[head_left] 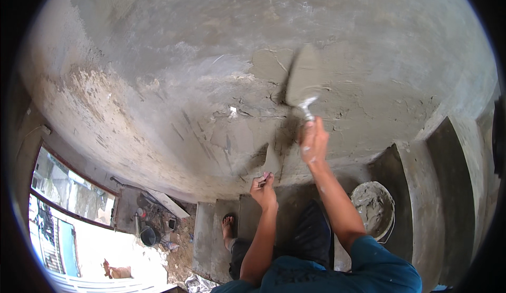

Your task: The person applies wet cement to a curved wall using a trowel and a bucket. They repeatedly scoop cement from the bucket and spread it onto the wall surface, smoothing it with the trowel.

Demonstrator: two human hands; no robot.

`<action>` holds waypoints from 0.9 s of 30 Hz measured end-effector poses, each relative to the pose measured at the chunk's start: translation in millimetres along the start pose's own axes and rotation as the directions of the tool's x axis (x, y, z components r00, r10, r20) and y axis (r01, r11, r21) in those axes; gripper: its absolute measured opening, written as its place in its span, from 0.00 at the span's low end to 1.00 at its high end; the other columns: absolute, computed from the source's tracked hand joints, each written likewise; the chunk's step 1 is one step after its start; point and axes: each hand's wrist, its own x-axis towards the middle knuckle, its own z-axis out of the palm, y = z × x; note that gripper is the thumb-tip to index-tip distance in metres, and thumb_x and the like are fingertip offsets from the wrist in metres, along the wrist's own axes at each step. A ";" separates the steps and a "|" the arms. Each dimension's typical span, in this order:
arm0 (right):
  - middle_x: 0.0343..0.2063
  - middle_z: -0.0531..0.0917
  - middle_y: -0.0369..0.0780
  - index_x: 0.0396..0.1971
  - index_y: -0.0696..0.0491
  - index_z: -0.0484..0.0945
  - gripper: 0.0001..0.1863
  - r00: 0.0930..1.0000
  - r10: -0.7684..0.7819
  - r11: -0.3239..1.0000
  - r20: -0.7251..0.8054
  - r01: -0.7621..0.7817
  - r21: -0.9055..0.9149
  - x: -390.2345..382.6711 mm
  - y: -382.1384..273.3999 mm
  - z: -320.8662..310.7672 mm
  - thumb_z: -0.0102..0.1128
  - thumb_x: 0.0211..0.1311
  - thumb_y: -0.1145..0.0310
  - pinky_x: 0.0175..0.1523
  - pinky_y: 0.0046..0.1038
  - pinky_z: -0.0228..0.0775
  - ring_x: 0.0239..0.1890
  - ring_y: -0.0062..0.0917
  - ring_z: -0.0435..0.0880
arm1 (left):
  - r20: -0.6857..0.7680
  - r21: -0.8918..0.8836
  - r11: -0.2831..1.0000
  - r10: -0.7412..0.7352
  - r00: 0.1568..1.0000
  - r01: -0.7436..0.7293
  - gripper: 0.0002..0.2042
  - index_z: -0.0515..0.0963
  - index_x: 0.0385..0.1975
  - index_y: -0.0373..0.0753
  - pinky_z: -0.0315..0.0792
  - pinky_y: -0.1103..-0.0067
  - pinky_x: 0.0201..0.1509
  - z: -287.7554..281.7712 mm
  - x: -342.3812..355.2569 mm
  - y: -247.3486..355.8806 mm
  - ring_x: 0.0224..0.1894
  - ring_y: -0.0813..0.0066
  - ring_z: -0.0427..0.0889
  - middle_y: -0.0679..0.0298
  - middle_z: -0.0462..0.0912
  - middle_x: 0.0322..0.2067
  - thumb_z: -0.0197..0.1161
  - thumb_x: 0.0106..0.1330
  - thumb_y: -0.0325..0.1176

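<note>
Teal shirt [379,266] is nearest; right hand [314,141] grips a trowel [304,77] at the wall [379,35], left hand [263,190] clasps a small blade [271,160].

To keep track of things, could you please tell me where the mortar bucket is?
Head view, lower right: the mortar bucket is on the stairs, beside the right forearm.

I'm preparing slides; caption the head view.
Right hand holds a trowel at a mortar-smeared wall; left hand holds a smaller blade.
</note>
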 end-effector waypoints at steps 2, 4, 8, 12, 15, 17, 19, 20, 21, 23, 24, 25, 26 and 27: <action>0.17 0.80 0.46 0.41 0.56 0.74 0.21 0.979 -0.094 0.982 0.183 0.121 -0.142 -6.1 -4.0 17.4 0.47 0.84 0.51 0.25 0.40 0.70 0.19 0.37 0.82 | -0.005 -0.010 1.000 -0.012 1.000 0.011 0.07 0.81 0.33 0.32 0.81 0.78 0.49 10.5 3.3 3.3 0.39 0.76 0.87 0.58 0.89 0.38 0.74 0.63 0.17; 0.23 0.84 0.52 0.46 0.56 0.76 0.14 0.918 -0.130 0.969 0.375 0.198 -0.149 -11.8 -4.1 26.7 0.54 0.80 0.59 0.32 0.47 0.74 0.28 0.55 0.85 | -0.026 0.041 0.999 -0.028 0.999 0.029 0.08 0.81 0.33 0.34 0.80 0.79 0.45 13.7 3.6 9.9 0.38 0.78 0.86 0.60 0.90 0.38 0.75 0.63 0.18; 0.28 0.85 0.51 0.48 0.55 0.76 0.12 0.915 -0.350 0.871 0.199 0.396 -0.290 -5.2 11.2 27.0 0.58 0.76 0.62 0.32 0.50 0.74 0.27 0.54 0.84 | -0.019 0.030 0.997 -0.065 0.998 0.066 0.07 0.82 0.35 0.38 0.75 0.81 0.37 11.2 8.2 24.6 0.37 0.83 0.84 0.64 0.90 0.39 0.76 0.65 0.23; 0.28 0.84 0.51 0.46 0.55 0.75 0.12 0.919 -0.230 0.874 0.321 0.340 -0.348 -0.5 39.3 28.7 0.58 0.76 0.61 0.32 0.51 0.74 0.27 0.55 0.83 | -0.042 0.020 0.991 -0.129 0.991 0.130 0.06 0.83 0.36 0.41 0.73 0.81 0.35 5.1 11.4 31.0 0.37 0.83 0.85 0.66 0.91 0.39 0.76 0.66 0.27; 0.28 0.84 0.51 0.37 0.53 0.74 0.12 0.909 -0.248 0.858 0.335 0.366 -0.359 -24.5 56.9 17.4 0.59 0.74 0.59 0.30 0.51 0.75 0.25 0.55 0.83 | -0.029 -0.004 0.992 -0.127 0.992 0.127 0.07 0.83 0.39 0.43 0.74 0.80 0.37 2.1 17.8 39.6 0.42 0.81 0.86 0.66 0.91 0.44 0.76 0.67 0.29; 0.30 0.85 0.49 0.40 0.52 0.76 0.12 0.908 -0.139 0.864 0.395 0.306 -0.399 -48.4 63.5 -10.8 0.61 0.73 0.58 0.31 0.50 0.76 0.26 0.53 0.84 | -0.034 0.010 0.992 -0.129 0.991 0.129 0.07 0.84 0.42 0.44 0.75 0.79 0.39 -5.6 16.7 50.7 0.45 0.79 0.86 0.65 0.90 0.47 0.75 0.68 0.30; 0.31 0.85 0.48 0.42 0.51 0.78 0.12 0.912 -0.141 0.866 0.386 0.303 -0.398 -60.6 63.9 -31.9 0.63 0.72 0.58 0.31 0.49 0.77 0.28 0.51 0.85 | -0.033 0.020 0.992 -0.125 0.992 0.126 0.08 0.84 0.43 0.43 0.76 0.77 0.41 -3.5 22.0 61.9 0.47 0.78 0.86 0.65 0.90 0.49 0.75 0.69 0.32; 0.33 0.85 0.46 0.44 0.50 0.80 0.12 0.919 -0.174 0.868 0.354 0.313 -0.386 -70.5 60.6 -46.0 0.64 0.71 0.59 0.31 0.49 0.77 0.29 0.49 0.86 | -0.039 -0.013 0.993 -0.121 0.992 0.120 0.08 0.83 0.42 0.43 0.77 0.77 0.40 -1.3 21.6 65.5 0.45 0.78 0.86 0.65 0.90 0.47 0.76 0.68 0.31; 0.34 0.84 0.45 0.45 0.50 0.81 0.12 0.926 -0.195 0.876 0.324 0.313 -0.367 -80.0 55.3 -58.0 0.65 0.70 0.59 0.31 0.48 0.78 0.30 0.48 0.86 | -0.049 -0.039 0.993 -0.117 0.992 0.115 0.08 0.83 0.41 0.42 0.77 0.77 0.38 2.5 20.0 67.7 0.43 0.78 0.86 0.66 0.90 0.45 0.76 0.68 0.31; 0.36 0.83 0.42 0.48 0.48 0.82 0.13 0.899 -0.186 0.837 0.396 0.356 -0.415 -97.4 40.9 -76.1 0.67 0.69 0.59 0.31 0.46 0.79 0.31 0.45 0.87 | -0.034 -0.091 0.988 -0.130 0.991 0.126 0.08 0.83 0.41 0.42 0.78 0.76 0.40 13.0 15.7 69.6 0.44 0.78 0.86 0.66 0.89 0.45 0.76 0.67 0.31; 0.37 0.82 0.41 0.49 0.47 0.82 0.13 0.892 -0.155 0.829 0.424 0.351 -0.435 -103.0 34.4 -81.2 0.68 0.68 0.59 0.31 0.45 0.79 0.32 0.43 0.88 | -0.010 -0.111 0.983 -0.150 0.989 0.148 0.08 0.83 0.42 0.43 0.78 0.75 0.42 17.9 11.3 69.4 0.47 0.78 0.86 0.66 0.89 0.47 0.76 0.68 0.30; 0.37 0.81 0.41 0.48 0.47 0.83 0.13 0.882 -0.169 0.801 0.439 0.383 -0.460 -106.3 29.3 -83.4 0.68 0.68 0.59 0.31 0.45 0.80 0.32 0.43 0.88 | 0.017 -0.131 0.976 -0.172 0.985 0.172 0.08 0.83 0.43 0.43 0.78 0.74 0.45 22.8 7.0 68.5 0.50 0.77 0.85 0.67 0.89 0.48 0.75 0.68 0.29; 0.37 0.80 0.40 0.48 0.47 0.83 0.13 0.876 -0.169 0.779 0.451 0.399 -0.483 -108.2 25.1 -83.3 0.69 0.68 0.59 0.31 0.44 0.80 0.31 0.43 0.88 | 0.051 -0.150 0.975 -0.157 0.986 0.163 0.09 0.83 0.44 0.43 0.78 0.74 0.45 27.6 3.1 67.4 0.49 0.77 0.85 0.67 0.88 0.48 0.75 0.68 0.29; 0.37 0.79 0.40 0.48 0.46 0.83 0.14 0.866 -0.169 0.766 0.471 0.416 -0.490 -108.2 22.2 -82.5 0.69 0.67 0.59 0.31 0.43 0.80 0.31 0.43 0.88 | 0.084 -0.170 0.974 -0.140 0.987 0.153 0.09 0.82 0.44 0.43 0.78 0.74 0.45 31.4 -0.1 67.1 0.48 0.76 0.85 0.66 0.88 0.47 0.75 0.68 0.28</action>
